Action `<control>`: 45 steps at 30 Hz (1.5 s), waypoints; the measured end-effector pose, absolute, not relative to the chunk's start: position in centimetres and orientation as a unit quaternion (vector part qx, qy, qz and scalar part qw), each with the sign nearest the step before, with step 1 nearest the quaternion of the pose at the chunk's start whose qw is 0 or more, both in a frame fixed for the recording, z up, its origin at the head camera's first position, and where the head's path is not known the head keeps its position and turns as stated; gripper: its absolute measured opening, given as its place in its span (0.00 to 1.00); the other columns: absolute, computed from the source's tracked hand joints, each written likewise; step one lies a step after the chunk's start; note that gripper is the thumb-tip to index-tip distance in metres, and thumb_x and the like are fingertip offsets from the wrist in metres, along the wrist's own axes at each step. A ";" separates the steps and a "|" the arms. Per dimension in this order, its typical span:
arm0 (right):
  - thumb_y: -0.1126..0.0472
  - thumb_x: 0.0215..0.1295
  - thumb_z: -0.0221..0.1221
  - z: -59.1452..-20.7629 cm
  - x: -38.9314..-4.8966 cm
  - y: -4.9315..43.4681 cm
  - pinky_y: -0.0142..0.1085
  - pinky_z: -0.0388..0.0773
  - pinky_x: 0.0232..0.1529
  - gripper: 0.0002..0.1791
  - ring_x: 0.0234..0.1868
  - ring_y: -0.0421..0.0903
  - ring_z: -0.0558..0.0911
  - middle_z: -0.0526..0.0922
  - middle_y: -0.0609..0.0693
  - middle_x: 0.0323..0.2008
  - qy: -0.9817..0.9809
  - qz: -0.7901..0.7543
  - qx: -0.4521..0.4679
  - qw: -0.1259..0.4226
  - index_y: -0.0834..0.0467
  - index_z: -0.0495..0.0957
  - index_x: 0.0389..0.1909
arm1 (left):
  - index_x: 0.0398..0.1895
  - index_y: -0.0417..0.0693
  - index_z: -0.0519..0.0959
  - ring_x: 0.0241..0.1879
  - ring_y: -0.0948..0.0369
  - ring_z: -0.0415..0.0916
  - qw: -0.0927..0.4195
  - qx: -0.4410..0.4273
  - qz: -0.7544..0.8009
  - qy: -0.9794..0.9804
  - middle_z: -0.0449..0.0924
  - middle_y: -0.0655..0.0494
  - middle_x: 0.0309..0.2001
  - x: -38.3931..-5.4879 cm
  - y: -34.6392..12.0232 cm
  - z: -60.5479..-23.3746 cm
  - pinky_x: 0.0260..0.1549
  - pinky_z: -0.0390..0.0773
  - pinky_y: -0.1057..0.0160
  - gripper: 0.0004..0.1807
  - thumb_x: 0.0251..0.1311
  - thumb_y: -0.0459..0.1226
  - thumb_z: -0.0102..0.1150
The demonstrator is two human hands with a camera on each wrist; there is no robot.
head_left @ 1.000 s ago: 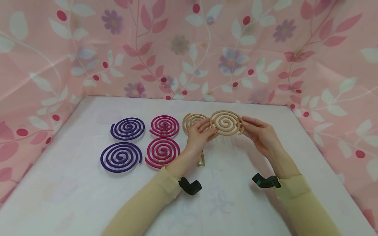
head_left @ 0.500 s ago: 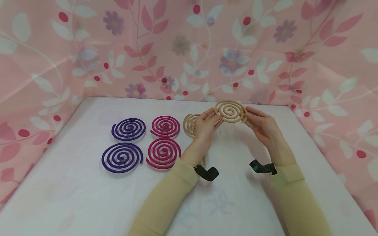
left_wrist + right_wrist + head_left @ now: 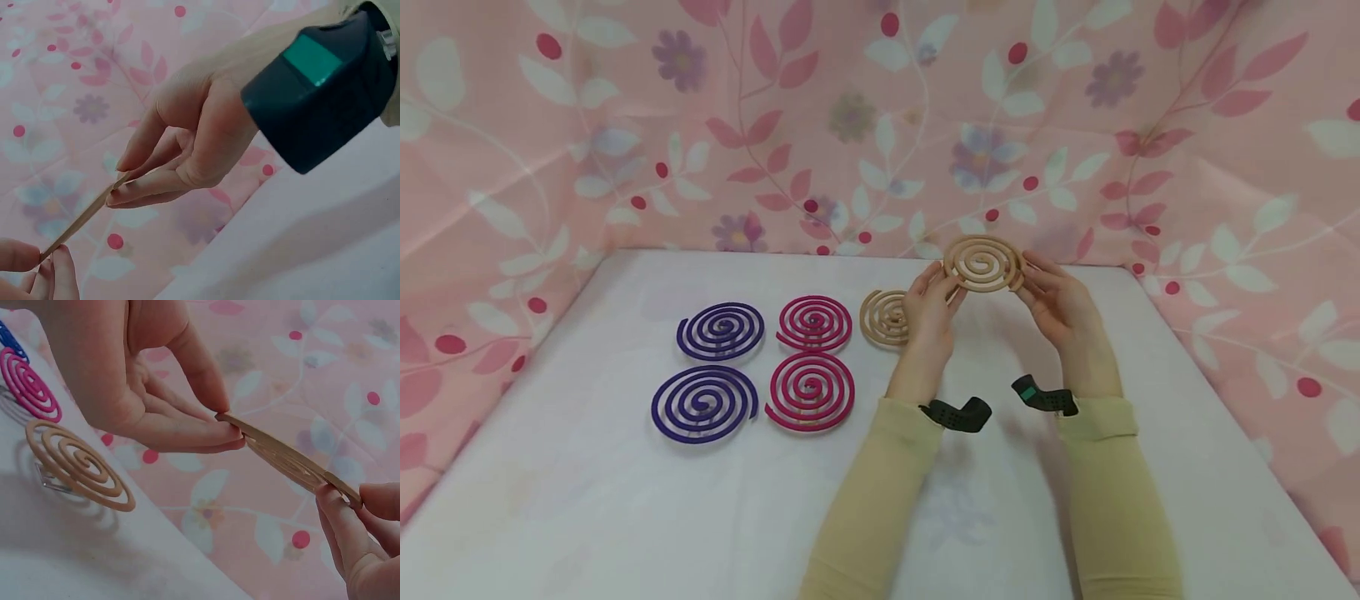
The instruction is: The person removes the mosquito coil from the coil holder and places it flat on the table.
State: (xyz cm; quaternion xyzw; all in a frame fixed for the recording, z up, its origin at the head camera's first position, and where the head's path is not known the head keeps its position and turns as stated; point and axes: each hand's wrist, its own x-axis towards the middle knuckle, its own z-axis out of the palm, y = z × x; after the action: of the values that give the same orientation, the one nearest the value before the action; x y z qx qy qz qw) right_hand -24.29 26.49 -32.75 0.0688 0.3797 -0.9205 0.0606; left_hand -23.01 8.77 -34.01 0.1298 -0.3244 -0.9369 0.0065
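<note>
A tan mosquito coil (image 3: 981, 263) is held up level above the back of the table, between both hands. My left hand (image 3: 929, 315) pinches its left edge with thumb and fingers. The opposite edge is pinched by my right hand (image 3: 1064, 305). Seen from the side in the left wrist view, the coil (image 3: 81, 220) is a thin tilted strip. Another tan mosquito coil (image 3: 87, 464) sits on a small metal stand (image 3: 53, 481) on the table; in the head view the left hand covers part of it.
Two pink mosquito coils (image 3: 811, 389) stand one behind the other left of the hands. Further left are two purple mosquito coils (image 3: 703, 403). A white cloth covers the table (image 3: 587, 500), and a pink floral cloth (image 3: 850, 117) hangs behind and at both sides.
Both hands have raised the tan coil and moved it toward the back. The left forearm has swung right, and the small metal stand visible earlier beside it is now hidden.
</note>
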 end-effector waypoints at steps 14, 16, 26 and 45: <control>0.76 0.70 0.53 -35.0 -25.1 27.2 0.33 0.79 0.58 0.21 0.56 0.44 0.78 0.75 0.53 0.55 0.390 -0.913 0.091 0.080 0.60 0.76 0.61 | 0.61 0.32 0.74 0.56 0.54 0.80 0.024 0.151 -0.932 -0.329 0.78 0.38 0.60 -23.7 9.7 -36.4 0.56 0.80 0.57 0.24 0.60 0.20 0.58; 0.76 0.70 0.53 -35.3 -25.3 27.2 0.33 0.78 0.59 0.29 0.56 0.43 0.77 0.75 0.52 0.55 0.397 -0.909 0.098 0.077 0.59 0.68 0.70 | 0.62 0.31 0.73 0.59 0.52 0.78 0.028 0.152 -0.932 -0.328 0.77 0.37 0.61 -23.7 9.9 -36.7 0.58 0.79 0.56 0.24 0.61 0.20 0.57; 0.76 0.70 0.52 -36.5 -25.8 27.7 0.33 0.77 0.61 0.33 0.57 0.43 0.77 0.74 0.51 0.55 0.407 -0.901 0.131 0.072 0.59 0.60 0.75 | 0.65 0.29 0.69 0.66 0.48 0.71 0.027 0.160 -0.932 -0.324 0.70 0.32 0.66 -23.5 10.9 -37.9 0.64 0.74 0.57 0.22 0.68 0.22 0.50; 0.78 0.73 0.44 -38.5 -26.1 28.2 0.30 0.83 0.49 0.36 0.45 0.40 0.84 0.83 0.50 0.42 0.459 -0.875 0.124 0.091 0.62 0.47 0.79 | 0.69 0.34 0.67 0.74 0.50 0.60 0.021 0.193 -0.882 -0.429 0.64 0.39 0.72 -22.9 12.1 -39.4 0.70 0.66 0.57 0.30 0.60 0.23 0.48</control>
State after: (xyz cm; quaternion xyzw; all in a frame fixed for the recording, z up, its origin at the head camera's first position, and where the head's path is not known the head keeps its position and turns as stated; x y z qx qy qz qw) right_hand -26.11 28.18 -38.50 0.1239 0.4589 -0.8751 0.0906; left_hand -22.90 12.15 -39.37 0.1927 -0.4294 -0.8821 0.0213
